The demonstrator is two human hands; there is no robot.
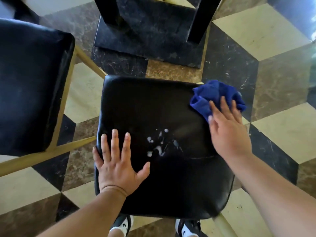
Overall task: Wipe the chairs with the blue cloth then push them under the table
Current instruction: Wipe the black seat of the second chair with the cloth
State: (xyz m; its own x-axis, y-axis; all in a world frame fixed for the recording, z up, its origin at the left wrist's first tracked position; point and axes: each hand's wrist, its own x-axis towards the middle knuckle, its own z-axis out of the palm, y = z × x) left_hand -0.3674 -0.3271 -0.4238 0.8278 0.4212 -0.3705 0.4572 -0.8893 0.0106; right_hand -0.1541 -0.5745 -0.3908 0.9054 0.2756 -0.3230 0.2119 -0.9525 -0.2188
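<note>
A black padded chair seat [153,106] lies right below me, with white foamy drops [159,145] near its middle. My left hand [118,161] rests flat on the seat's left side, fingers spread and straight. My right hand [227,132] presses the crumpled blue cloth [213,94] onto the seat's far right corner with straight fingers. A second black chair seat [30,82] on pale wooden legs stands to the left.
The table's black pedestal and square base [147,41] stand just beyond the chair. A pale wooden chair leg [51,151] runs diagonally at the left. The floor [273,127] has a cube-pattern of cream, brown and black tiles. My shoes [186,228] show below the seat.
</note>
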